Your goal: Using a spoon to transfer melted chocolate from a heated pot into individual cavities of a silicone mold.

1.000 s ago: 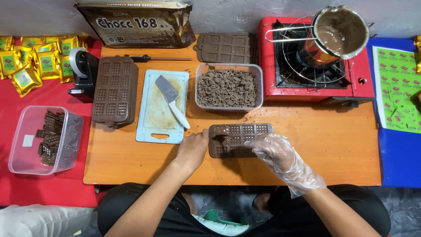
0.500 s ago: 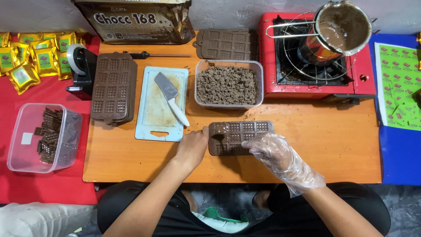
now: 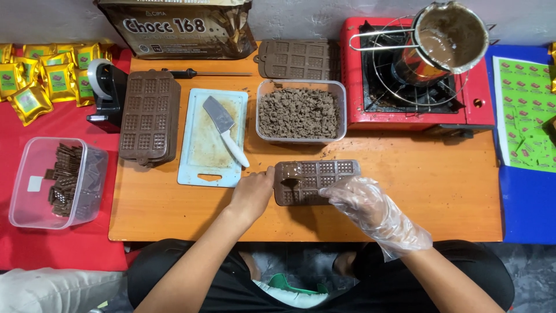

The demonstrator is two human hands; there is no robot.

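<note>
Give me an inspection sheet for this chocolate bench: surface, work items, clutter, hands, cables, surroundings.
Surface: orange wooden table, red cloth to its left, blue sheet to its right.
Work items: brown chocolate mould lies flat near the front edge, some cavities filled.
Clutter: stack of moulds; cutting board with a knife on it; tub of chopped chocolate; spare mould; tape dispenser; clear box of finished bars; gold packets; large chocolate bag.
Hands: bare left hand touches the mould's left end; right hand, in a clear plastic glove, rests at its front right.
Cables: nothing seen.
Surroundings: red gas stove carrying a pot of melted chocolate; green sticker sheet.
</note>
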